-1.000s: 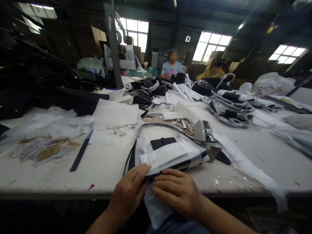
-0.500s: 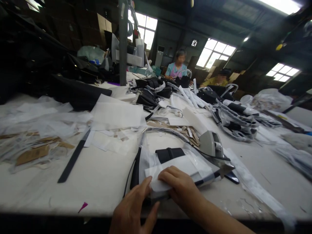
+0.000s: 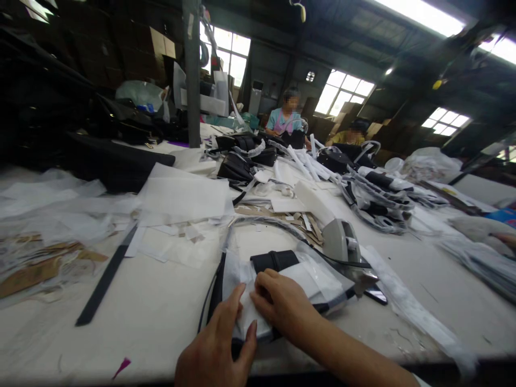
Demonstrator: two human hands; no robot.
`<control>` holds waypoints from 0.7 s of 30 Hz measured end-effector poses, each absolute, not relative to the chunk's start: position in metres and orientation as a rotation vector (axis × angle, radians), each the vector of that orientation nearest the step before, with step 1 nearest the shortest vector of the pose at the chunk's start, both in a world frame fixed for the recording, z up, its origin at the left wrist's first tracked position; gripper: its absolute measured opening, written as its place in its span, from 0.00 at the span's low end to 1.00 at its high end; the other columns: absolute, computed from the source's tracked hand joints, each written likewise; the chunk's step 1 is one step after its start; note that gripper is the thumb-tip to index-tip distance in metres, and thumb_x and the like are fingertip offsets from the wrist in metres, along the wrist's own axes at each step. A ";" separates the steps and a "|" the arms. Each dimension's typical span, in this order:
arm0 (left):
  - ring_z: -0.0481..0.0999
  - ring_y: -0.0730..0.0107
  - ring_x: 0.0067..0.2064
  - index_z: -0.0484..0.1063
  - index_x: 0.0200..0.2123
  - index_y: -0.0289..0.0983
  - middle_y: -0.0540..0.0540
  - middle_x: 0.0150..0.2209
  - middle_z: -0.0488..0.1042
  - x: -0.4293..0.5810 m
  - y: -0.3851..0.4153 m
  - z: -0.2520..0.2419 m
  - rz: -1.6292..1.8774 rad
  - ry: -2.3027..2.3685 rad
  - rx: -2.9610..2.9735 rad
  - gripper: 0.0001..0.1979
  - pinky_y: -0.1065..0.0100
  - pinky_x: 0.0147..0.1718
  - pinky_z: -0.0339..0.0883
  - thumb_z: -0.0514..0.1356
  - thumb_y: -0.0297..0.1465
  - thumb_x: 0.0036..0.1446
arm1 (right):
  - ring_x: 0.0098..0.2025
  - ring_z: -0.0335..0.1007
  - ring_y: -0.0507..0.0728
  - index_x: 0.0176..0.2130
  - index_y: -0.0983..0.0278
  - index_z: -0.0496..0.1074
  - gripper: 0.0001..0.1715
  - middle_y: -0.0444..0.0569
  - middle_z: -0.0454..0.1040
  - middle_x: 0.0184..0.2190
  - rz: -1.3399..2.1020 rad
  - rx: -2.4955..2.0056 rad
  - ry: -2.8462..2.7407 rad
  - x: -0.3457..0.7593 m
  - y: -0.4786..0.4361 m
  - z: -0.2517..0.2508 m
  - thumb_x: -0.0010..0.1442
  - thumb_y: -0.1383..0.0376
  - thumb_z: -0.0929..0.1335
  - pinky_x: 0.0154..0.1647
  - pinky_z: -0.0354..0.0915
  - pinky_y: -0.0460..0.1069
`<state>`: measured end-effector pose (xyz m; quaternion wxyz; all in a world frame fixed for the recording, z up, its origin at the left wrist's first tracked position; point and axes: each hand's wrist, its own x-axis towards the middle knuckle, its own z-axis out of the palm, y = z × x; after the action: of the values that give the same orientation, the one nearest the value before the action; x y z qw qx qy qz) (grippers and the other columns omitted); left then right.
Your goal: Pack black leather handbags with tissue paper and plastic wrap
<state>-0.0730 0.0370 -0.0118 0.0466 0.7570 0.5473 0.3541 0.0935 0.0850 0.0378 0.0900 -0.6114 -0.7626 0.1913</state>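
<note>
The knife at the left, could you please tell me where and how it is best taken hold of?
Best gripped, I'd judge, around the middle of its dark handle, with the left hand coming from the near side: the handle lies nearer the camera, while the grey blade points away.

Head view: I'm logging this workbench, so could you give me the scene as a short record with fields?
Main item: black bag, partly covered by white wrapping
Left hand: at the white wrapping, thumb and fingers apart
Right hand: on the white wrapping, fingers curled
Left of bag: black-handled tool
Beside bag's right end: grey device
Background: person in blue and pink
</note>
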 end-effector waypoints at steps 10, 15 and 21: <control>0.74 0.61 0.55 0.74 0.46 0.42 0.50 0.48 0.78 -0.077 0.042 -0.020 1.056 1.236 2.861 0.14 0.58 0.56 0.67 0.50 0.27 0.67 | 0.27 0.63 0.52 0.40 0.63 0.66 0.10 0.42 0.69 0.25 0.698 -1.780 -2.145 0.095 0.098 0.035 0.56 0.71 0.67 0.28 0.50 0.46; 0.75 0.63 0.55 0.68 0.57 0.33 0.44 0.55 0.76 -0.082 0.048 -0.026 0.824 1.056 3.239 0.21 0.62 0.53 0.71 0.44 0.27 0.67 | 0.26 0.62 0.52 0.37 0.63 0.67 0.09 0.42 0.69 0.25 0.641 -1.755 -2.134 0.096 0.101 0.030 0.54 0.73 0.67 0.27 0.50 0.46; 0.79 0.68 0.50 0.72 0.52 0.35 0.47 0.50 0.79 -0.081 0.055 -0.013 0.890 0.962 3.365 0.24 0.69 0.45 0.76 0.42 0.19 0.62 | 0.29 0.67 0.51 0.36 0.62 0.69 0.04 0.42 0.72 0.29 0.635 -1.522 -1.963 0.115 0.080 0.042 0.58 0.68 0.69 0.30 0.60 0.44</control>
<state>-0.0808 0.0548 -0.0125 -0.2326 0.9063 0.2590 0.2398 0.1148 0.0797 0.0425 0.2849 -0.5689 -0.7341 0.2373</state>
